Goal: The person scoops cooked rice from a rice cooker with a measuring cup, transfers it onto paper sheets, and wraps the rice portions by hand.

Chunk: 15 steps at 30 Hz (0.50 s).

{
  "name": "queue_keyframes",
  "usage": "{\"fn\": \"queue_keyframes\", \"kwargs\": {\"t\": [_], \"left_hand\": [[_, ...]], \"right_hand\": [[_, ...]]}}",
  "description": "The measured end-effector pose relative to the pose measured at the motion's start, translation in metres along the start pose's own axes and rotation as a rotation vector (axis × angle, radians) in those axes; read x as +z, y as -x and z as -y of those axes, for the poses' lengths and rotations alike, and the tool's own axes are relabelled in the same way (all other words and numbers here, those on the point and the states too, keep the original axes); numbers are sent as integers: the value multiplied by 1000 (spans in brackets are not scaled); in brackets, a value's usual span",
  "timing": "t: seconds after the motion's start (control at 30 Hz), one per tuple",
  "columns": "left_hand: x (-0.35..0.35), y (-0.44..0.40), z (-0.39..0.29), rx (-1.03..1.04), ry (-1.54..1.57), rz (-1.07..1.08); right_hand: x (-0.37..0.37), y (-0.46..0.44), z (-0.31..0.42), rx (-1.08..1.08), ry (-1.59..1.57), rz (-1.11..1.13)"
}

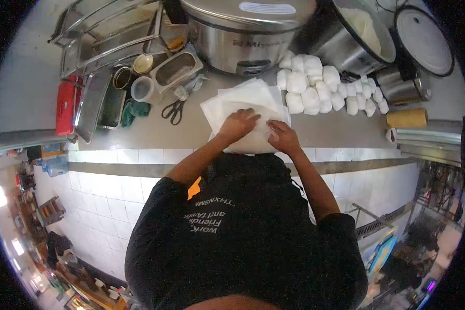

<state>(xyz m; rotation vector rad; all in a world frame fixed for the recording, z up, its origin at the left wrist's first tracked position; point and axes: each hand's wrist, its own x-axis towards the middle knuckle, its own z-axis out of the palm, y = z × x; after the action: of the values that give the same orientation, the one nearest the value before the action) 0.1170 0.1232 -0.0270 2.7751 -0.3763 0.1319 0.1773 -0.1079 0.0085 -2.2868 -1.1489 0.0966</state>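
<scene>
A loose stack of thin white sheets (250, 95), paper-like, lies fanned out at the front of the counter. My left hand (237, 126) rests on the top sheet, palm down, its fingers stretched toward the right. Beside it, my right hand (284, 138) has its fingers bent and pinched at the sheet's right side. A small gap separates the two sets of fingertips. Whether anything lies under the top sheet, I cannot tell. To the right, several white wrapped bundles (310, 98) sit piled close together.
Behind the sheets stands a large steel rice cooker (237, 44). A deep pot with white contents (341, 46) leans in at back right, near a round lid (423, 41) and a yellowish roll (407, 118). Scissors (174, 111), a steel pan (178, 70) and a plastic cup (143, 90) are leftward.
</scene>
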Motion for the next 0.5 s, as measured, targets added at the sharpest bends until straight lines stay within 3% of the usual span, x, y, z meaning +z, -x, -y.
{"fn": "queue_keyframes", "kwargs": {"t": [0.07,0.13,0.23,0.33,0.37,0.4,0.43,0.47,0.5], "left_hand": [[-15,20,8,-18,184,-63],[-12,40,24,33,139,-117],[3,54,45,110,129,-188],[1,32,42,-99,181,146],[19,26,44,-162,149,-1],[-27,4,21,-352,111,249],[-32,-9,11,-455,151,180],[40,-38,34,-435,55,169],[109,-65,56,-418,-42,157]], "right_hand": [[7,11,-11,-60,125,7],[20,17,-32,-161,316,3],[13,5,-38,-66,334,91],[8,-21,-26,383,217,209],[4,-39,-10,449,246,195],[1,-48,2,511,272,183],[8,-51,-6,453,270,150],[23,-45,-26,289,328,45],[27,-44,-41,181,264,93]]}}
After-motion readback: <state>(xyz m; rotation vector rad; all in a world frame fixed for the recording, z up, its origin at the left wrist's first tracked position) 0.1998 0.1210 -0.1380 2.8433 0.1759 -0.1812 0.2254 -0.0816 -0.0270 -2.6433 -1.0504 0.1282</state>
